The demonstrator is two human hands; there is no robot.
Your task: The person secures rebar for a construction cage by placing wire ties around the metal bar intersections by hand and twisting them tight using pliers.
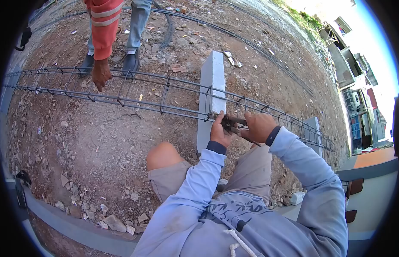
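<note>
A long rebar cage [165, 94] of thin steel bars and square stirrups runs across in front of me, over a grey-white beam [213, 70]. My right hand [260, 127] is closed around the handles of dark, rusty pincers [236, 120], whose jaws point left at the cage's near bar. My left hand [221, 132] is closed beside the jaws, thumb up against the bar. What its fingers pinch is hidden.
Across the cage stands another person in jeans; that person's hand [101, 75] hangs at the bars. A second support block [312, 128] stands under the right end. Loose steel rods [251, 43] lie behind on rubble-strewn soil. Broken stones [115, 223] lie near a low concrete edge.
</note>
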